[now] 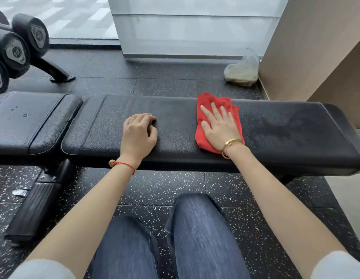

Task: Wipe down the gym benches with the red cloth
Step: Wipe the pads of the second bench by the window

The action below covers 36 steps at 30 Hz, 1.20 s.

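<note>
Your right hand (220,128) lies flat with fingers spread, pressing the red cloth (216,121) onto the long pad of the counter (175,121). The cloth sits right of the pad's middle and reaches from near the far edge almost to the near edge. Your left hand (140,131) rests on the same pad near its middle, fingers curled under against the leather and holding nothing, apparently to brace you.

By my reading, you are partway through this pad. Between the cloth and the right end, the leather carries a darker, smeared patch that looks like damp wiping, so that stretch seems covered. The part under and left of your left hand shows no such streaks, and I would count it as not yet wiped. The short seat pad (34,117) at the left end has a few droplets or specks near its far left corner and looks untouched. The task speaks of benches, but only this one is in view, so how many remain cannot be told.

As for writing, the dumbbells (20,49) on the rack beyond the left end bear grey badges with numerals, too blurred to read with certainty. No brand shows on the counter or the cloth.
</note>
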Each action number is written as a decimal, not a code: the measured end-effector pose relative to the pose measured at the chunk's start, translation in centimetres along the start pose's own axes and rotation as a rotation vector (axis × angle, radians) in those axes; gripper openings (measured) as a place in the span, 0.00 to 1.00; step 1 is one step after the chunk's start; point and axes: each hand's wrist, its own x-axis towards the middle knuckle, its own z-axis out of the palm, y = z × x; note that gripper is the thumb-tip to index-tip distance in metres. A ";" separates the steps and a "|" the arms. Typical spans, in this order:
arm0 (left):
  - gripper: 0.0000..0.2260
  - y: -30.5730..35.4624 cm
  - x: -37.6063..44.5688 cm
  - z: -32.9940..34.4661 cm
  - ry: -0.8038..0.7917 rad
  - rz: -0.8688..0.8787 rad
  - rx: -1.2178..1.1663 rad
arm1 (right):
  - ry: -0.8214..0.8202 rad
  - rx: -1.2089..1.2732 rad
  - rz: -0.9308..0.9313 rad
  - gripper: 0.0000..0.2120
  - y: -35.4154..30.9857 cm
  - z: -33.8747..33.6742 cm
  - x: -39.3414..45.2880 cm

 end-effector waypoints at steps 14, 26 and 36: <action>0.10 0.7 -0.1 -0.3 -0.013 0.077 0.165 | 0.060 0.004 -0.122 0.26 2.3 0.3 -5.6; 0.22 11.2 -0.8 4.5 -0.165 0.049 0.141 | -0.016 0.015 0.093 0.27 4.9 -1.4 0.6; 0.22 13.5 -1.6 6.6 -0.175 0.032 0.196 | 0.115 0.031 0.116 0.26 15.1 -2.1 -5.8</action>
